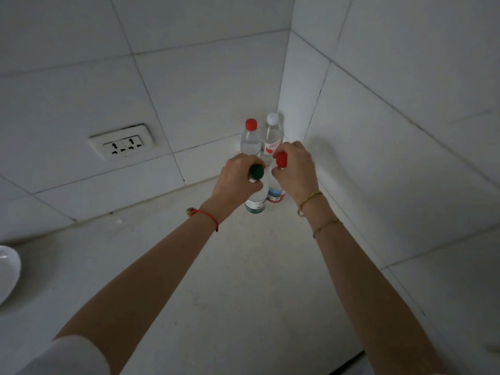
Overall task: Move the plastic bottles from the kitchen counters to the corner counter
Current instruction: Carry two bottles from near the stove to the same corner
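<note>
Two clear plastic bottles stand upright deep in the corner of the white counter (243, 280): one with a red cap (250, 136), one with a white cap (272, 131) and a red label. In front of them my left hand (235, 180) grips the neck of a green-capped bottle (255, 204) with a green label. My right hand (295, 171) grips the neck of a red-capped bottle (276, 194) with a red and blue label. Both held bottles are upright, side by side, with their bases at or just above the counter.
White tiled walls meet at the corner behind the bottles. A double wall socket (123, 143) sits on the left wall. The rim of a white bowl (8, 272) shows at the left edge. The counter's front edge runs at bottom right.
</note>
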Available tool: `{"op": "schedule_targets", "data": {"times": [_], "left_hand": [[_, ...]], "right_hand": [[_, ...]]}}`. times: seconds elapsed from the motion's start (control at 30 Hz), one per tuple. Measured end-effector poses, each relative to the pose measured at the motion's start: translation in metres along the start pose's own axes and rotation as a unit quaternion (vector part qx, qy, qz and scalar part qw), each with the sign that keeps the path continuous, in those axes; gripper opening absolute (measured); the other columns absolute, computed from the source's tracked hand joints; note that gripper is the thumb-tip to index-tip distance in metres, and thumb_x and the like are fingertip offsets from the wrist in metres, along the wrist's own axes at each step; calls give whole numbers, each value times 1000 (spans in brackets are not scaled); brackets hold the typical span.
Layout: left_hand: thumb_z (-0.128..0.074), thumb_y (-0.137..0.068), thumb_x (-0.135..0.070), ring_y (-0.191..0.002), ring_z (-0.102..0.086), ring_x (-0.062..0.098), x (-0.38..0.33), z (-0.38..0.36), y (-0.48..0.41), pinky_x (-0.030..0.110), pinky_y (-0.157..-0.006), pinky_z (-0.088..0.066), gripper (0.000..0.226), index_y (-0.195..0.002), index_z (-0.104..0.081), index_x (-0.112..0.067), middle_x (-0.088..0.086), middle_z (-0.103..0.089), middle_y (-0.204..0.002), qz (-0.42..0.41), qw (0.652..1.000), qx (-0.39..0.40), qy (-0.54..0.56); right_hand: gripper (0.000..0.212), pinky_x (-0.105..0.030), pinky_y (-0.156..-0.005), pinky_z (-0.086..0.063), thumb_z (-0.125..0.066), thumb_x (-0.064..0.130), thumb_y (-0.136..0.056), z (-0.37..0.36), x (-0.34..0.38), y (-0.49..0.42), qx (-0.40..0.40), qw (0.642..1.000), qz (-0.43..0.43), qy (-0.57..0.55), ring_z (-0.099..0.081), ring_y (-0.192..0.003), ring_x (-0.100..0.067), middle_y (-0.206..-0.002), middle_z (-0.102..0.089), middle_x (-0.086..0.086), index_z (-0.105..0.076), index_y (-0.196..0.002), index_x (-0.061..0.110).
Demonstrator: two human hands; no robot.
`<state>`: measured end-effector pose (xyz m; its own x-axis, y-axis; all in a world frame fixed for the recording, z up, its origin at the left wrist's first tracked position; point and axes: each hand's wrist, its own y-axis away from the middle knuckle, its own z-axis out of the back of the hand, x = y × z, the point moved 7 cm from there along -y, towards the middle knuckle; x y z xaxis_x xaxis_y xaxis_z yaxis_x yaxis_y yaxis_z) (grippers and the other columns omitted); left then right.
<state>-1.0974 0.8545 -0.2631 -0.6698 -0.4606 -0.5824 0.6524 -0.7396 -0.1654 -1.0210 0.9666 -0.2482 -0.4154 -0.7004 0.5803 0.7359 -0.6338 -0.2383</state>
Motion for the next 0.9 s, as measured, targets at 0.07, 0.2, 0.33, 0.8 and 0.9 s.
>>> {"op": "schedule_targets", "data": {"times": [0.07, 0.2, 0.33, 0.8, 0.9], "left_hand": [[-76, -69, -8, -84, -52, 12, 3, -9, -20, 17, -76, -37, 37, -103, -66, -18, 3, -66, -101, 6, 1000, 10, -5], [-76, -69, -8, -90, -59, 16, 6, -18, -56, 24, -81, -41, 35, -101, -67, -19, 3, -68, -102, 14, 1000, -2, 3], [-74, -71, -6, -95, -59, 18, 13, -27, -77, 23, -84, -41, 35, -102, -66, -18, 3, -66, -103, 25, 1000, 6, -4], [-71, -73, -3, -91, -59, 20, 24, -33, -110, 25, -80, -46, 35, -105, -65, -14, 7, -65, -104, 28, 999, 14, -1], [-72, -75, -4, -88, -59, 19, 21, -31, -106, 28, -84, -50, 37, -109, -64, -14, 7, -65, -107, 33, 999, 13, 4]], "right_hand": [[26, -23, -87, -46, -68, 5, -78, -8, -9, -18, 13, 1000, 3, 13, -55, -88, -19, -104, -59, -8, -60, -102, 9], [20, -20, -80, -41, -64, 3, -79, -19, -25, -48, 29, 998, 12, 53, -48, -81, -15, -101, -59, -10, -59, -97, 9], [19, -24, -80, -44, -60, 2, -82, -29, -36, -69, 43, 996, 18, 73, -49, -83, -18, -104, -58, -12, -59, -101, 7], [20, -27, -79, -45, -58, 6, -87, -39, -35, -96, 38, 993, 34, 105, -60, -93, -29, -109, -59, -14, -57, -107, 6], [31, -26, -82, -46, -60, 10, -88, -39, -34, -90, 48, 993, 27, 101, -60, -98, -27, -115, -58, -12, -54, -118, 10]]}}
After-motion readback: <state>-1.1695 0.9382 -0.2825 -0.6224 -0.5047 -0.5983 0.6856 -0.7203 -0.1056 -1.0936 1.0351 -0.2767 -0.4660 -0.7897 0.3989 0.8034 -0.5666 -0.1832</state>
